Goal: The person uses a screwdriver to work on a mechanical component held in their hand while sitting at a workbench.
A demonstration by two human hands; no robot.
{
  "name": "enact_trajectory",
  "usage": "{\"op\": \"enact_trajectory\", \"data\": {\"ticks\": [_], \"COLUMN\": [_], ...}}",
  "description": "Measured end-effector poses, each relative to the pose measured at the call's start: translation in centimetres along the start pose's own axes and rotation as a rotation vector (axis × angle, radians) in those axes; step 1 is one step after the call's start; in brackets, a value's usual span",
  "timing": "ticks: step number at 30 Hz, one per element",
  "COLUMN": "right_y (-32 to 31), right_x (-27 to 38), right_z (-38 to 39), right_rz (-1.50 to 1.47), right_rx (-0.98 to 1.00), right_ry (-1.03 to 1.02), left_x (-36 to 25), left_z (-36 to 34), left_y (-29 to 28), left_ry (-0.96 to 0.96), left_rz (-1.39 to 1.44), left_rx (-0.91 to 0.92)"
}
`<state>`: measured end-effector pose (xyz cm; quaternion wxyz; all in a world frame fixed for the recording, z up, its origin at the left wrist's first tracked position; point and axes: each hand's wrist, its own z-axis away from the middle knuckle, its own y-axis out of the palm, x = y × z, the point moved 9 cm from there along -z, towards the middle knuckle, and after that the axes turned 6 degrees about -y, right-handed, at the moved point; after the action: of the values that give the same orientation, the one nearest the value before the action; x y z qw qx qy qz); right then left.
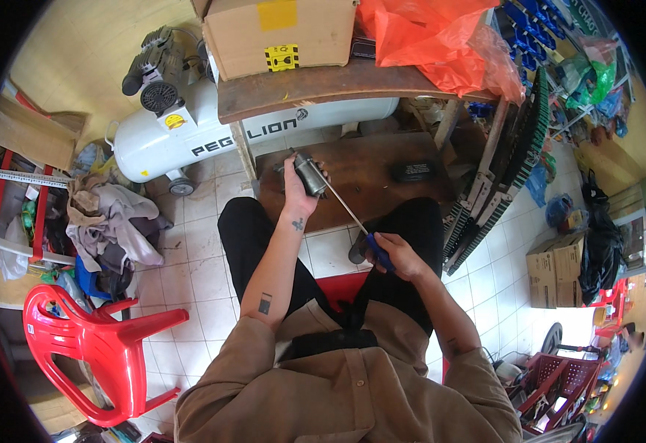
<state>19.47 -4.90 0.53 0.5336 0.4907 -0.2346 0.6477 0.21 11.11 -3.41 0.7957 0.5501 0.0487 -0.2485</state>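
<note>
My left hand [300,187] is wrapped round a dark grey metal cylinder [310,174], which looks like a small motor. It is held tilted above the low brown wooden bench. In my right hand [399,256] is a long screwdriver [381,253] with a blue handle, gripped by that handle. Its thin shaft points up and left, and the tip lies close to the right end of the cylinder; whether it touches cannot be made out. A black, flat, rounded object [413,172] lies on the bench to the right of the cylinder.
Before me stands the low wooden bench [360,214]; above it a wooden table [323,87] carries a cardboard box [279,44] and orange plastic bag [434,37]. A white air compressor [153,140] stands behind. Red plastic chair [94,340] at left; green-edged racks [511,170] lean at right.
</note>
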Motion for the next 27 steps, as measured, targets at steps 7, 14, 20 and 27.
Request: {"op": "enact_trajectory", "data": {"ticks": [7, 14, 20, 27], "right_y": [-1.4, 0.3, -0.2, -1.4], "right_x": [0.8, -0.9, -0.4, 2.1], "right_z": [0.0, -0.6, -0.4, 0.2], "right_rz": [0.225, 0.120, 0.146, 0.793], "right_rx": [-0.192, 0.005, 0.010, -0.308], "right_ry": [-0.294, 0.040, -0.091, -0.362], "left_x": [0.5, 0.9, 1.3, 1.6], "left_z": [0.4, 0.6, 0.5, 0.8], "left_y": [0.6, 1.2, 1.2, 1.7], "left_ry": [-0.034, -0.051, -0.075, -0.092], "left_rz": [-0.004, -0.018, -0.025, -0.002], "left_rx": [-0.022, 0.024, 0.042, 0.072]}}
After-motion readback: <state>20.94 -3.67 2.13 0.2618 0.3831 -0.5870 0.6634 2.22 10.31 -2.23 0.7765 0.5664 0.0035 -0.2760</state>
